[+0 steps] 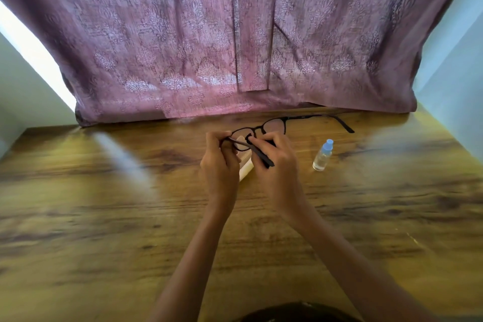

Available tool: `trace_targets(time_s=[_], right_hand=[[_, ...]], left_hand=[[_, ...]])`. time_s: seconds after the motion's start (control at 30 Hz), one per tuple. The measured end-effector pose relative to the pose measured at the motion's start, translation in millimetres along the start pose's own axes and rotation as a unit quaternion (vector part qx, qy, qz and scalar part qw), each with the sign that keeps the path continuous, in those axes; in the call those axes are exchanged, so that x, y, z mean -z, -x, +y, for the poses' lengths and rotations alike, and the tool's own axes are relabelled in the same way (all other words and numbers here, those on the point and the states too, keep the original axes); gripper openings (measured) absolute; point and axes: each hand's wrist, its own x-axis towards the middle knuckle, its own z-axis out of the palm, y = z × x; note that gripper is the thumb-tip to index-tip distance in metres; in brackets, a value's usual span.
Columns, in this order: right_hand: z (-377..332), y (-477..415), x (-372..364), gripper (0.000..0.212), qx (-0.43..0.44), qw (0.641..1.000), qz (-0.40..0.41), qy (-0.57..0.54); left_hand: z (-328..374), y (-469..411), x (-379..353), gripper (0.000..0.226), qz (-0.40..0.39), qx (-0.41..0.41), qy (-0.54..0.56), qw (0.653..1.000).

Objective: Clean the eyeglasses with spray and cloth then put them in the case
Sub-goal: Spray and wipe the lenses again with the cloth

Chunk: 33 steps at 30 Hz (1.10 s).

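Note:
Black-framed eyeglasses (274,125) are held above the wooden table (104,204), both temples unfolded. My left hand (220,162) grips the frame's left corner by the hinge. My right hand (274,162) pinches the left lens near the bridge, fingers on the glass; whether a cloth is between them I cannot tell. One temple points toward me across my right hand, the other reaches right. A small clear spray bottle (322,155) with a blue cap stands upright to the right of my hands. A pale flat object (245,168), perhaps the case or cloth, lies under my hands, mostly hidden.
A purple patterned curtain (235,47) hangs along the table's far edge. Pale walls stand at the left and right sides. The image is blurred on the left of the table.

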Motion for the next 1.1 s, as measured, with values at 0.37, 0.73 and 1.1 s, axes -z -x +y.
trace_targets(time_s=[0.37,0.73,1.1], right_hand=[[-13,6,-2,0.022,0.025,0.999,-0.02,-0.041],[-9,6,-3,0.022,0.012,0.999,-0.013,-0.027],[0,-4,-4,0.029,0.012,1.0,-0.016,-0.023]], left_hand=[[-2,0,0,0.019,-0.008,0.012,-0.004,1.0],[-3,1,-1,0.021,-0.013,0.005,0.009,1.0],[-7,7,0,0.026,-0.035,-0.015,0.005,0.999]])
